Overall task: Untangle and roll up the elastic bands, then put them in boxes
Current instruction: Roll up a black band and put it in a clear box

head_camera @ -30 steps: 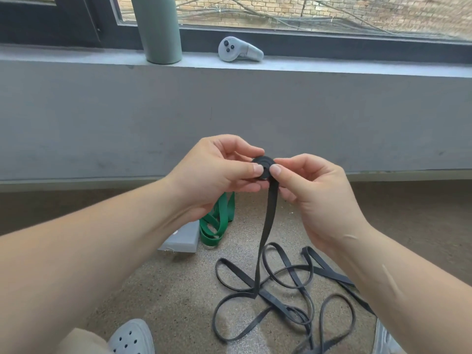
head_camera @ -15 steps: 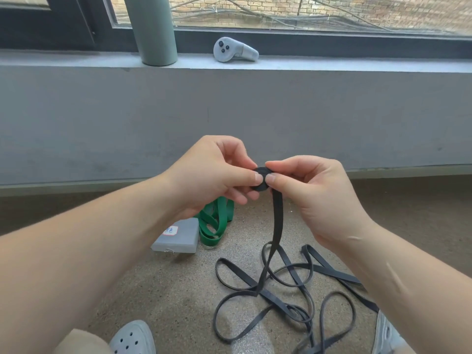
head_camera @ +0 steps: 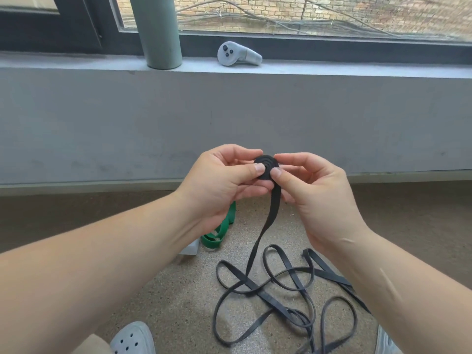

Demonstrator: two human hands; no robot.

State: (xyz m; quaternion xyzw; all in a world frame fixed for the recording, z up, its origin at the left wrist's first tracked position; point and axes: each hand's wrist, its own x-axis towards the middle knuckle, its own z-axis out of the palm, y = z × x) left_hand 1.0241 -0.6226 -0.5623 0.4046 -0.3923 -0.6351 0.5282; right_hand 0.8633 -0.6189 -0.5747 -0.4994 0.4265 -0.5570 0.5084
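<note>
Turned toward the camera since half a second ago, the black coil [head_camera: 265, 163] now shows its concentric rings, where earlier it sat mostly hidden between the thumbs; both hands have also risen a little.

A person seated on the floor [head_camera: 166, 290] is mid-way through rolling up a black band [head_camera: 267, 226]. The left hand [head_camera: 224, 180] has a closed grip on the coil, thumb on its near face and fingers curled behind. The right hand [head_camera: 314, 190] pinches it from the other side, thumb pressed on the lower edge where the free strap leaves the roll. From there the strap hangs down to a loose tangle of crossing loops on the floor, well below the hands.

Only a few turns appear wound, so most of this band seems still to be rolled. The next move likely calls for another turn of the coil, the thumbs keeping the layers flat and tight so it does not spring open, while the loops below are drawn up without knotting.

A green band [head_camera: 217, 233] lies bunched on the floor just beside a grey box [head_camera: 190, 249], largely hidden behind the left forearm. On the window ledge [head_camera: 332, 69] rest a controller [head_camera: 238, 54] and a grey-green cylinder [head_camera: 158, 31]. A pale shoe [head_camera: 132, 338] shows at the bottom edge.
</note>
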